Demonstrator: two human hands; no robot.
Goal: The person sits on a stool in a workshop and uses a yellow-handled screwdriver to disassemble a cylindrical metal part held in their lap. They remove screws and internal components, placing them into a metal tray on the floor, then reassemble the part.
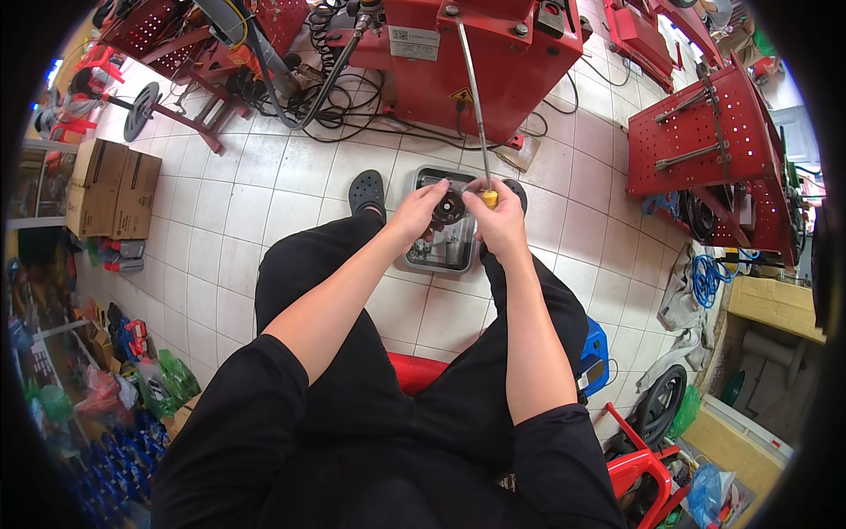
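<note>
My left hand (416,214) is closed on the edge of a dark round metal part (449,208) with a pale centre. In my closed right hand (502,225) is a screwdriver with a yellow handle (489,198); its long metal shaft (476,106) points up and away from me. The right fingers are right beside the round part, and I cannot tell whether they touch it. Under both hands a grey plastic tray (441,268) sits on the floor between my feet. It has dark and shiny contents that are too small to make out.
A large red machine (432,79) stands ahead, with black cables and hoses (352,115) around its base. Red perforated panels (696,150) stand at the right. A cardboard box (110,189) is at the left. Beneath me is a red stool (414,372), with a blue case (595,357) beside it.
</note>
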